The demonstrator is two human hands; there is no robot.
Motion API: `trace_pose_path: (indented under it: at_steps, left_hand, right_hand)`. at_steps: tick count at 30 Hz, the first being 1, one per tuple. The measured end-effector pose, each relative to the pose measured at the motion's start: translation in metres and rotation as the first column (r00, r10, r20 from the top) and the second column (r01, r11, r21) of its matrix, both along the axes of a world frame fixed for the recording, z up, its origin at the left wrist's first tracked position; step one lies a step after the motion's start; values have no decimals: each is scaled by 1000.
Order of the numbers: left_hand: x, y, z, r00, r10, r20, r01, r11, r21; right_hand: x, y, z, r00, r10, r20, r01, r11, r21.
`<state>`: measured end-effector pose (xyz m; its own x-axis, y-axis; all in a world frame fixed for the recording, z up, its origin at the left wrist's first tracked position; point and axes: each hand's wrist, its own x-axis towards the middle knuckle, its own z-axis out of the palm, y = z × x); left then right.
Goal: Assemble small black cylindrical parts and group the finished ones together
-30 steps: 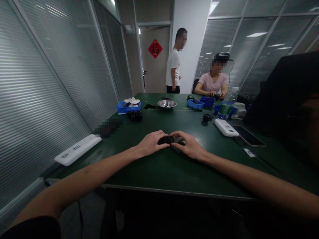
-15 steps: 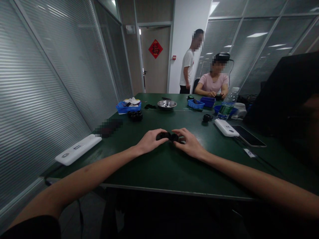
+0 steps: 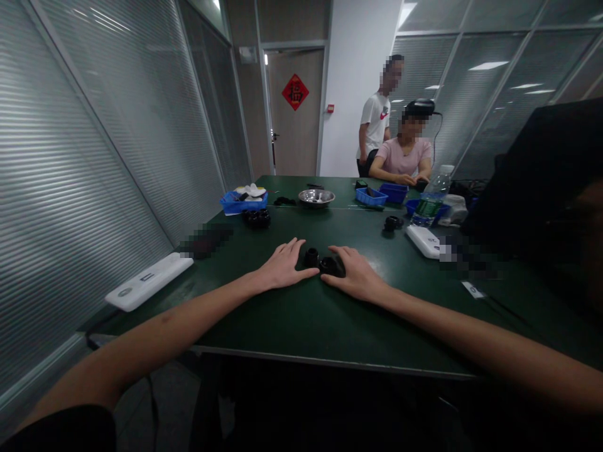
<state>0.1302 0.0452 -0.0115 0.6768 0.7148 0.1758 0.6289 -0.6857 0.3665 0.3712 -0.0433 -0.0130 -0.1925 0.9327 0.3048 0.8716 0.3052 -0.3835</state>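
Two small black round parts sit side by side on the green table (image 3: 292, 320), between my hands. The left one (image 3: 311, 256) looks like a short cylinder with a hollow top; the other black part (image 3: 330, 266) is wider and lower. My left hand (image 3: 285, 263) is open beside the left part, thumb stretched toward it and fingers apart. On the other side my right hand (image 3: 353, 273) is also open, its thumb and fingers spread around the wider part. Whether the fingertips touch the parts I cannot tell.
Black parts (image 3: 257, 218) and a blue basket (image 3: 244, 202) are at the back left. A metal bowl (image 3: 316, 199) stands mid-table. At right are a black part (image 3: 392, 223), a water bottle (image 3: 431, 198) and a white power bank (image 3: 424, 242). Another white device (image 3: 149, 281) lies left.
Both hands have opened and let go of the black parts, which now rest on the table. In the background, the standing person has moved right, toward the seated person.
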Motion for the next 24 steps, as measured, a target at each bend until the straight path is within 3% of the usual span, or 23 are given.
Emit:
trace_pose_path:
  at_steps: [6,24]
  left_hand:
    - [-5,11,-6,984,-31,-174,25,999,-38]
    - [-6,16,-11,984,-55,-171,54,999,-6]
  right_hand:
    - [8,1,-6,981,-17,192,54,981,-187]
    - [9,1,-6,978,-8,208,40,988,-147]
